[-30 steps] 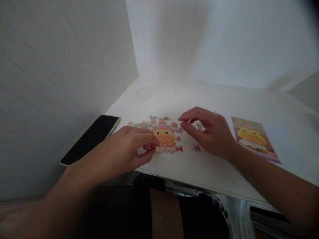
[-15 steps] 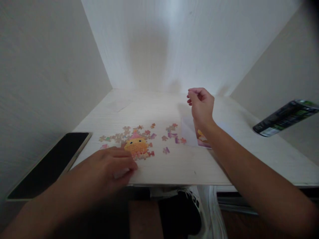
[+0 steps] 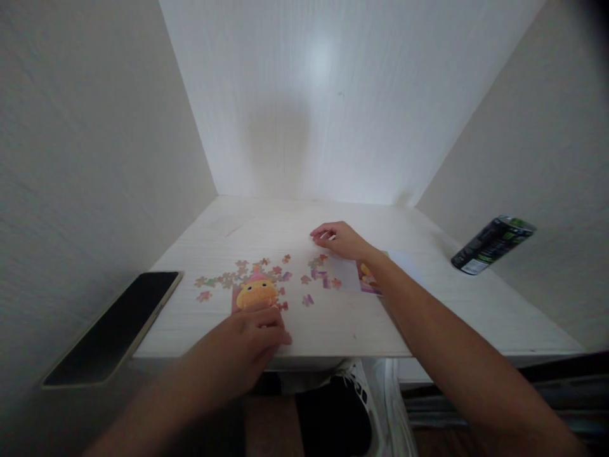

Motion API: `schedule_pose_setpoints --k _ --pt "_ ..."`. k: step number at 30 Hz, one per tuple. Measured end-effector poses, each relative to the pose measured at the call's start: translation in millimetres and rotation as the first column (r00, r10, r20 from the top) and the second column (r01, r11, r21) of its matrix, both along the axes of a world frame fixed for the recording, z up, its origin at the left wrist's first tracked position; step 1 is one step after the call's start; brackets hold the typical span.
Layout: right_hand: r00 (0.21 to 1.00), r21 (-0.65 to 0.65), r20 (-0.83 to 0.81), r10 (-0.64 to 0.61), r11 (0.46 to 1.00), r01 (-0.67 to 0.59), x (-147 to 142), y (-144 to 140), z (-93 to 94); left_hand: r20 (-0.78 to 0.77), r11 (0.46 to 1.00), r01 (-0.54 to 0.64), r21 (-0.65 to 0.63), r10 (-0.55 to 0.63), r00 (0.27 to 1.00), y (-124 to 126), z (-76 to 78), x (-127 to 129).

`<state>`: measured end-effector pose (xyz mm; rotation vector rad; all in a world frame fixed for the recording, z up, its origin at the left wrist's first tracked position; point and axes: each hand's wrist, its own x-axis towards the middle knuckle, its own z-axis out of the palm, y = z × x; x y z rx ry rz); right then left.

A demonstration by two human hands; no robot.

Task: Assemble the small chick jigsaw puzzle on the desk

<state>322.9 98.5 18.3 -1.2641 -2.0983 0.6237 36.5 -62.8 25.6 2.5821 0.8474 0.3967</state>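
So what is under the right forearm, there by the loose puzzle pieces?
Under the right forearm lies a printed reference picture of a yellow figure, flat on the white wooden desk. Only its left edge shows; the arm hides the rest.

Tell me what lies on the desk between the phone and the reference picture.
Head view: the assembled yellow puzzle patch and loose puzzle pieces lie between phone and reference picture.

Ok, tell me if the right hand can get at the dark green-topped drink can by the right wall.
Probably yes: the right hand lies on the white table, and only bare tabletop shows between it and the dark can.
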Motion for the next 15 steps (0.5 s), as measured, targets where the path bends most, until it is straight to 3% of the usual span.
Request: schedule_pose_setpoints --k 4,8,12,15 --pt "0.96 -0.267 0.161 0.229 0.947 -0.181 3.3 -3.8 20.2 0.104 0.997 0.005 0.079 -0.014 0.995 2.2 -9.3 0.6" --pt "0.862 -0.404 0.318 0.395 0.879 -0.254 8.1 1.2 33.1 0.235 0.972 -0.078 0.223 0.024 0.972 9.1 -8.5 -6.6" --pt "0.859 -0.473 0.257 0.442 0.833 -0.286 16.8 7.3 30.7 0.383 0.893 -0.264 0.364 0.114 0.917 21.7 -2.5 -19.7" --pt "0.891 -0.443 0.224 0.394 0.856 -0.267 23.1 5.1 24.0 0.432 0.829 -0.365 0.423 0.17 0.886 29.9 1.5 -29.3"
